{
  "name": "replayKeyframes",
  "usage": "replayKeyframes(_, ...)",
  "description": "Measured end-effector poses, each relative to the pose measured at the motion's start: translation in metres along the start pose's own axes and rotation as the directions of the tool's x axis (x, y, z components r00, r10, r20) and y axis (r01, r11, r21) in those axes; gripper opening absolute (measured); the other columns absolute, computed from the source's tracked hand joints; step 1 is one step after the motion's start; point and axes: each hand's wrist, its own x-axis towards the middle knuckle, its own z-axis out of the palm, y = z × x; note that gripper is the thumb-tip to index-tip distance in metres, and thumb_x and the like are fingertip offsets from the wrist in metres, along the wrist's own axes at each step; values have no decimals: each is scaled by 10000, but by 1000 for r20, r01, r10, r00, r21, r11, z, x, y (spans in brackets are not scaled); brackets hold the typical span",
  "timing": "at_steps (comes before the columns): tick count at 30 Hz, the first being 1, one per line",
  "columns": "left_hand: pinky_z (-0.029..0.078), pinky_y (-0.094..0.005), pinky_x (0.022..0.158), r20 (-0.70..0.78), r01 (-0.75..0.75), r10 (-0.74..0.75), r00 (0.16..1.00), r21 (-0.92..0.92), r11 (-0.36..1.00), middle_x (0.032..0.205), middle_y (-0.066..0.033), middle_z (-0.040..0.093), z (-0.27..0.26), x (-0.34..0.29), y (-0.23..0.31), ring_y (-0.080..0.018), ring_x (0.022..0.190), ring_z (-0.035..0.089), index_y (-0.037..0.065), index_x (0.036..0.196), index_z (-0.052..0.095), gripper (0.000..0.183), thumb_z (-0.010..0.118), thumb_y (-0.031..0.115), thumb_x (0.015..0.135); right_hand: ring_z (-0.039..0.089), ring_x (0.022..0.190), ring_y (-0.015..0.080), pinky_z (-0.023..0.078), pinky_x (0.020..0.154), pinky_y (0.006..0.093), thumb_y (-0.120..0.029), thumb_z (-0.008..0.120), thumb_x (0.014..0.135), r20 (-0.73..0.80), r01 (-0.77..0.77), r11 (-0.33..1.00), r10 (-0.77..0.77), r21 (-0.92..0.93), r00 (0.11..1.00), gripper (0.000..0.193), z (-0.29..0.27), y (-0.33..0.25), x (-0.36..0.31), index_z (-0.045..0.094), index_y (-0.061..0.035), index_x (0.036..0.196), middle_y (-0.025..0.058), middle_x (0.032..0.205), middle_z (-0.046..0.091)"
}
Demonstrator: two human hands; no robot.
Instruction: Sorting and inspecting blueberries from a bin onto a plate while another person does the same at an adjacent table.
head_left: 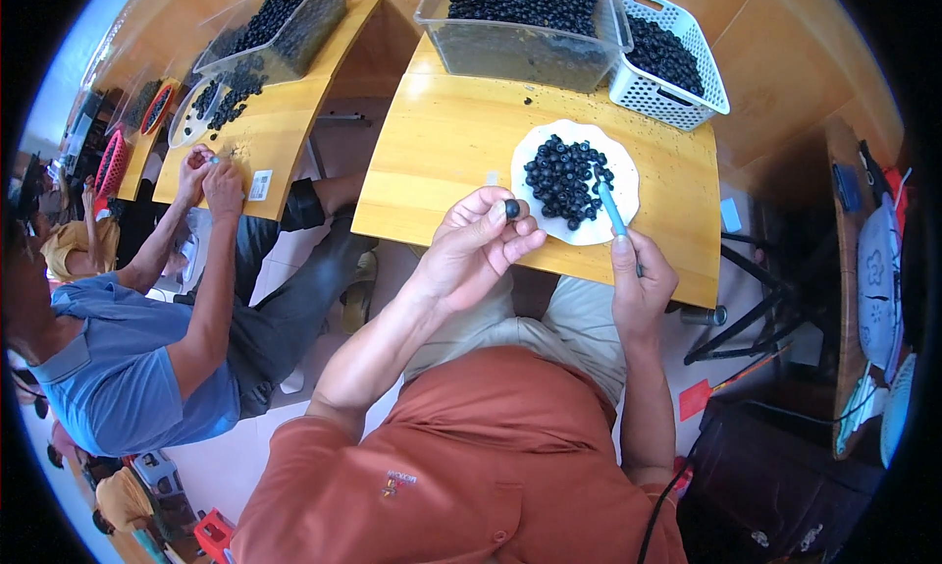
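My left hand point(481, 238) pinches a dark round bead-like ball point(511, 209) between thumb and fingertips, just off the left edge of a white wavy-rimmed plate point(622, 161). A heap of similar dark balls point(564, 179) lies on that plate; several seem to show small pits or holes. In my right hand point(642, 274) is a slim tool with a teal handle point(611, 211), closed in my fingers. It points away from me over the right side of the plate. Its thin dark tip is hard to tell from the balls behind it.
A clear plastic bin point(530, 53) of dark balls stands at the table's far edge, beside a white perforated basket point(714, 93) with more. At a table point(324, 44) on my left, a person in a blue shirt point(137, 358) handles similar balls. A wooden shelf point(846, 299) stands right.
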Motion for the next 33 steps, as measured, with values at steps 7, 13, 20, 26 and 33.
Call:
replayKeyframes(7,556,-369,933,-22,40,-40,999,3,999,944,-34,545,3,17,-22,-168,924,573,73,1035,615,152,656,148,909,461,619,62,388,558,235,-208,616,951,-38,-20,999,19,-35,999,268,-34,28,-9,651,32,1067,1,708,554)
replayKeyframes(13,564,-370,911,-42,88,-87,995,19,996,989,-75,570,5,44,-42,-199,941,598,69,1122,594,214,639,110,917,496,629,67,409,567,233,-224,626,949,-143,6,1000,-9,-21,990,293,-58,57,-13,644,30,1093,12,726,590)
replayKeyframes(20,570,-378,896,-101,141,-129,986,124,982,985,-74,567,16,74,-55,-201,936,602,79,1119,599,218,648,134,915,536,658,77,433,589,238,-210,617,951,-158,-54,997,61,48,986,290,-78,82,-18,639,42,1092,43,775,630)
replayKeyframes(26,585,-370,859,-143,145,-94,985,395,907,941,-71,632,32,105,-49,-177,871,636,45,1068,616,169,644,121,919,583,670,132,462,606,277,-223,631,938,-142,-125,990,132,61,981,312,-91,87,-19,637,55,1080,98,786,649)
replayKeyframes(33,567,-278,758,63,-111,168,984,950,293,903,-66,680,89,227,-34,-132,795,651,5,1023,659,213,704,156,879,572,647,130,446,571,274,-229,642,930,-129,-105,990,116,89,985,319,-90,87,-23,640,66,1053,97,754,641)
